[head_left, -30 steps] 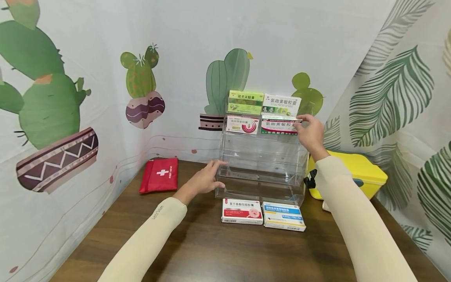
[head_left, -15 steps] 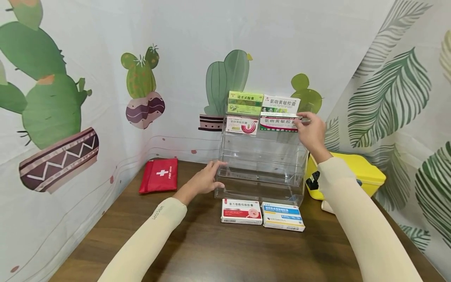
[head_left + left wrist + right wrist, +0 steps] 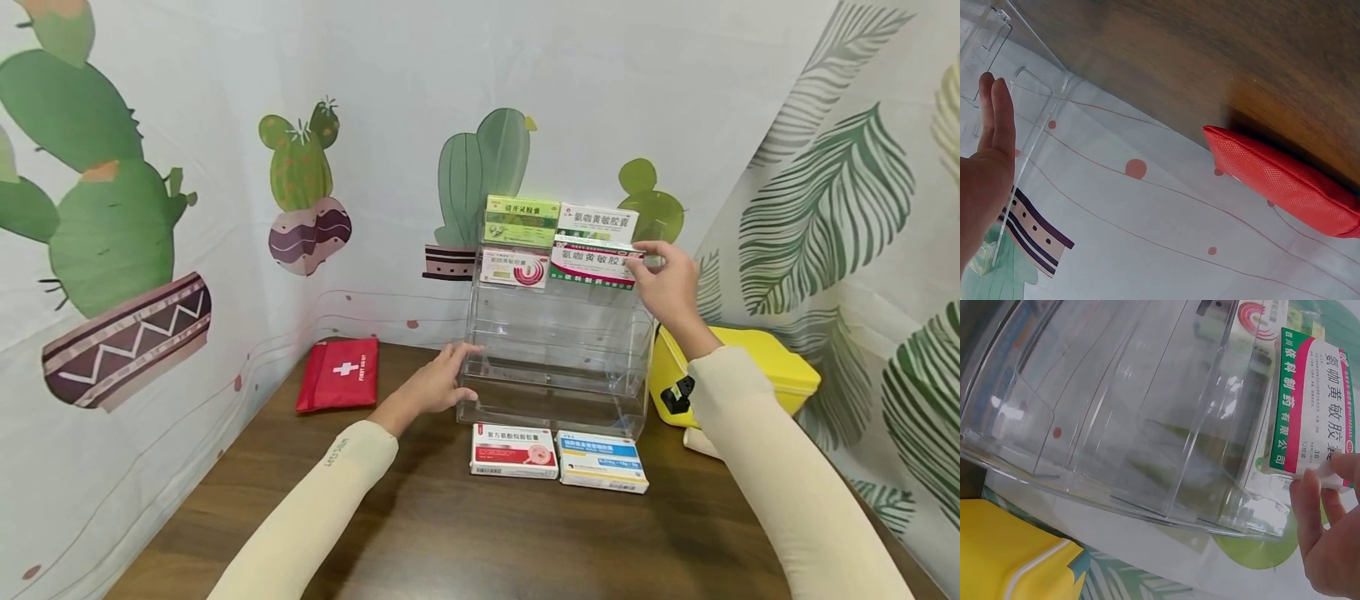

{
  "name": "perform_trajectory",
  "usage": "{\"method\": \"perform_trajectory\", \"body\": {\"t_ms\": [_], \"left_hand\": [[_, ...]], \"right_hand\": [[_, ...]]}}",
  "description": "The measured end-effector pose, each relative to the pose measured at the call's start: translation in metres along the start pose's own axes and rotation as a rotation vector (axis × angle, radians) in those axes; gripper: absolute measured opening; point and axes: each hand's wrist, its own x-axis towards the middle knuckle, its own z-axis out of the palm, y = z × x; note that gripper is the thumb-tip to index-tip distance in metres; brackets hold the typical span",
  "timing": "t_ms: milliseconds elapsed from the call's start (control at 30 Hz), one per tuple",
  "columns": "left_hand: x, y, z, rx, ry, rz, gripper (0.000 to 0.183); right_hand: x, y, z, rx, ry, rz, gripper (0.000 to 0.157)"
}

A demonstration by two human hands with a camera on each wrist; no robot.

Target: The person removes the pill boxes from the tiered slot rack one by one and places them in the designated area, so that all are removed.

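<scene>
My right hand pinches the right end of a white medicine box with red and green bands, at the second tier of a clear acrylic display rack. In the right wrist view, thumb and fingers hold that medicine box by its end, in front of the rack's upper tiers. My left hand rests at the rack's left side with fingers extended; the left wrist view shows those straight fingers against the clear side panel. A pink-and-white medicine box stands left of the held one.
A green box and a white-green box fill the top tier. A red-white box and a blue-white box lie before the rack. A red first aid pouch lies left, a yellow case right.
The held medicine box has tilted and come forward, so more of its front face shows. My right hand has shifted slightly right; the left hand has stayed at the rack.
</scene>
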Motion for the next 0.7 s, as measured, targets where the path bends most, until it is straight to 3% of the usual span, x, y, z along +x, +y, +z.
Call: {"method": "perform_trajectory", "body": {"t_ms": [333,700], "left_hand": [[0.0,-0.001,0.0,0.0,-0.001,-0.004,0.082],[0.001,-0.001,0.003,-0.014,0.002,0.0,0.081]], "right_hand": [[-0.016,-0.005,-0.004,0.027,-0.065,-0.089,0.034],[-0.044,-0.014,-0.008,0.032,-0.157,-0.099,0.035]]}}
